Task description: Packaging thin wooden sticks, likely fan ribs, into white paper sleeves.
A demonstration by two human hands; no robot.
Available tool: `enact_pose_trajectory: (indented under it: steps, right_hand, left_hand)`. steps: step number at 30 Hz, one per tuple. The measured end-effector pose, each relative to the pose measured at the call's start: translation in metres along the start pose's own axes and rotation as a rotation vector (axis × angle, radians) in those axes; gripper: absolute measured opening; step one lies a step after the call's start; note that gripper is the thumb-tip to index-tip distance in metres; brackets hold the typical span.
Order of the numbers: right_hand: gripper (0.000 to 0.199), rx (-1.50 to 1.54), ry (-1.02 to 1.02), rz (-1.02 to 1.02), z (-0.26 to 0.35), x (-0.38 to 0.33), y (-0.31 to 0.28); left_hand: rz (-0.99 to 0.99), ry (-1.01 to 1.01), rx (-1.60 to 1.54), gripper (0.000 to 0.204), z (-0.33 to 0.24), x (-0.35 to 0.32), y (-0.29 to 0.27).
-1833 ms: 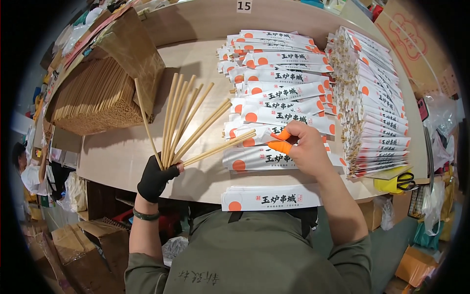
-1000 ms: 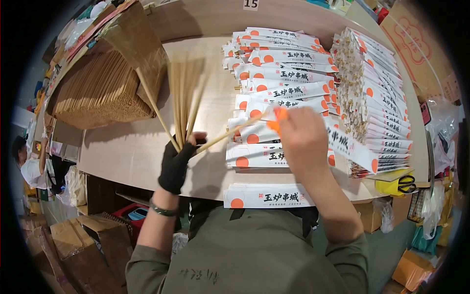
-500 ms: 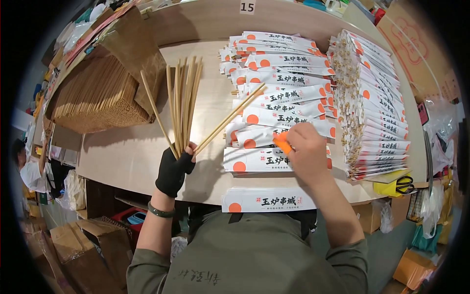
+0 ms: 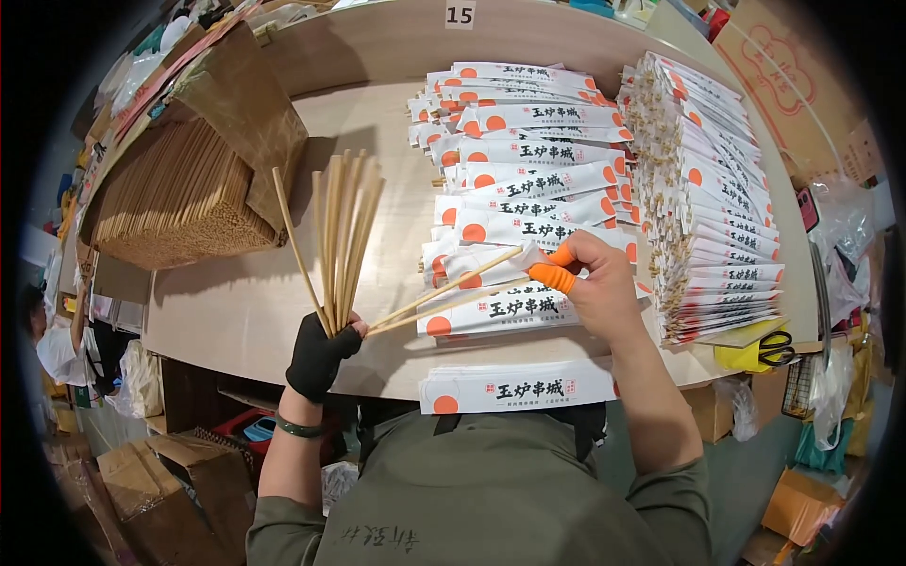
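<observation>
My left hand point(image 4: 321, 357), in a black glove with bare fingertips, is closed round the lower ends of a fanned bunch of wooden chopsticks point(image 4: 344, 241). Two chopsticks point(image 4: 444, 300) stick out of it to the right, slightly apart. Their far ends reach my right hand point(image 4: 590, 278), which wears orange finger covers and pinches the end of a white paper sleeve point(image 4: 534, 253). One chopstick tip meets that end; whether it is inside is hard to see. Below lie flat paper sleeves point(image 4: 514, 389) with red dots and dark print, at the table's near edge.
Filled chopstick sleeves point(image 4: 533, 151) lie in a heap behind my right hand. Further right is a taller stack point(image 4: 717, 198). An open carton of chopsticks point(image 4: 175, 203) stands at the left. Black-handled scissors point(image 4: 777, 348) lie at the table's right edge point(image 4: 679, 368).
My right hand has picked up a paper sleeve end and met the chopstick tips. The two chopsticks have swung lower and spread apart. My left hand has moved slightly left and nearer to me.
</observation>
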State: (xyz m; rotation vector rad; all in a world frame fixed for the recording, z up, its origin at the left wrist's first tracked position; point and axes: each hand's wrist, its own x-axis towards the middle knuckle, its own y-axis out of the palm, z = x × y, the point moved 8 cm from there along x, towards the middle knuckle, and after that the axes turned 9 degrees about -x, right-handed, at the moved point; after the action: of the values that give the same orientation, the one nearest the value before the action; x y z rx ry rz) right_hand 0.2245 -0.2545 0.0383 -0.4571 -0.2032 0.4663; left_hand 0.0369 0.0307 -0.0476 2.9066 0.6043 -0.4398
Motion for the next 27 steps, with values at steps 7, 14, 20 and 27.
enact_pose_trajectory:
  steps: [7,14,20,27]
  right_hand:
    - [0.018,-0.063,-0.069,0.016,0.007,-0.002,0.002]
    - [0.017,-0.031,-0.076,0.058,0.015,-0.003,0.008]
    - [0.017,-0.075,-0.098,0.108,0.006,-0.006,0.013]
    - [0.006,-0.934,-0.728,-0.126,0.076,-0.010,0.038]
  left_hand:
    - [-0.016,0.058,0.082,0.014,-0.010,-0.003,-0.011]
    - [-0.003,0.057,0.063,0.013,-0.011,-0.004,-0.011]
    - [0.018,0.183,0.296,0.011,-0.020,-0.003,-0.020]
    - [-0.094,0.292,-0.162,0.026,-0.033,0.011,0.031]
